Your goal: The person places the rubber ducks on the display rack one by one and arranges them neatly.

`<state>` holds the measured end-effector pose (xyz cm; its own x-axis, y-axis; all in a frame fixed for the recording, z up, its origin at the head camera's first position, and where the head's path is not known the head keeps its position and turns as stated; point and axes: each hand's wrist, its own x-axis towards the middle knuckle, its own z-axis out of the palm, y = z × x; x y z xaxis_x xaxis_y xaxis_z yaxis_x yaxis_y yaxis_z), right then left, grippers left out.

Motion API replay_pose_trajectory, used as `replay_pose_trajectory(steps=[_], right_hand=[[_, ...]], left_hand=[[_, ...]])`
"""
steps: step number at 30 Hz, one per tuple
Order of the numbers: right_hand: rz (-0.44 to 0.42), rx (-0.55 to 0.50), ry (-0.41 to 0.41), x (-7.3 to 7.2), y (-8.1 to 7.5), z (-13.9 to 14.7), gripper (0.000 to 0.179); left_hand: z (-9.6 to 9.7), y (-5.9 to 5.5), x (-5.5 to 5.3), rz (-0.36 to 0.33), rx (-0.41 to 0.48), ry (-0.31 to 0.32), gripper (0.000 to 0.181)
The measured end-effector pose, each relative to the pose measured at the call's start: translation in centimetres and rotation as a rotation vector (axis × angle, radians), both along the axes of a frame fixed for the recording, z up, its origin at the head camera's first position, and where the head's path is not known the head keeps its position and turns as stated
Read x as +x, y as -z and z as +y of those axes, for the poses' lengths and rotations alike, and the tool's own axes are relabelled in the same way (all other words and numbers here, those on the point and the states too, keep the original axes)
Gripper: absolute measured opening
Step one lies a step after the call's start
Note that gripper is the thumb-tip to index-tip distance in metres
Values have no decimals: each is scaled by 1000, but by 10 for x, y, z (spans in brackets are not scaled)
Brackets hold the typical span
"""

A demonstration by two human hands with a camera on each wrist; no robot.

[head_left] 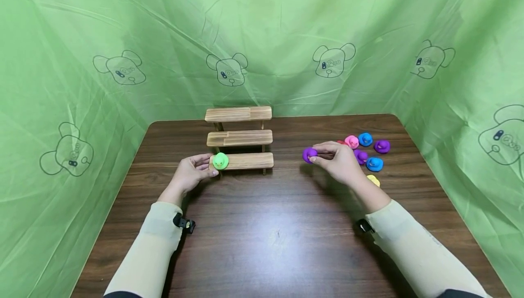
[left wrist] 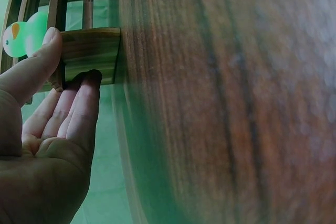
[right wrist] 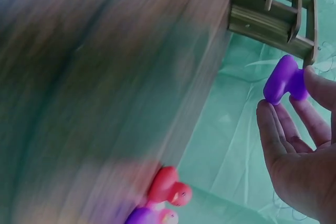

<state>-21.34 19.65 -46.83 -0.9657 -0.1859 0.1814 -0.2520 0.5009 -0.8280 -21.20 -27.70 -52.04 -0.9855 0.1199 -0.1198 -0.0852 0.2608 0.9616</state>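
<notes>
A small three-tier wooden step shelf (head_left: 249, 161) stands at the back of the table. On the left end of its lowest step sits a green rubber duck (head_left: 220, 161). My left hand (head_left: 190, 174) grips that same end, the thumb at the step's edge beside the duck and the fingers beneath, as the left wrist view shows. To the right of the shelf, my right hand (head_left: 339, 163) pinches a purple rubber duck (head_left: 309, 155) between thumb and fingertips. The duck is held above the table, its shadow falling below.
Several more ducks lie right of my right hand: a pink duck (head_left: 351, 142), blue ducks (head_left: 374, 164), purple ducks (head_left: 382, 146) and a yellow duck (head_left: 374, 180) partly behind the wrist. A red duck (right wrist: 164, 183) shows too. Green cloth (head_left: 282, 25) hangs around the table (head_left: 254, 248).
</notes>
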Motion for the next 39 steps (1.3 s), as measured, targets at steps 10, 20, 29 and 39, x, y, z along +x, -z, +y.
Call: replay_pose_trajectory(steps=[10,20,29,39], right_hand=[[40,52,-55,-6,-13,-41,34],[60,8,-121,-10,-14,-84,34],[-17,-80,-187,-9,-10,-115,29],[-49,36,-199,-9,-9,-141,32]], left_hand=[[0,-4,-1,-6,-19,-8,71],[1,-3,-4,-13,-23,9,73],[-1,-7,-2,-16,-22,1,71],[-1,-3,1,-11,-6,-8,71]])
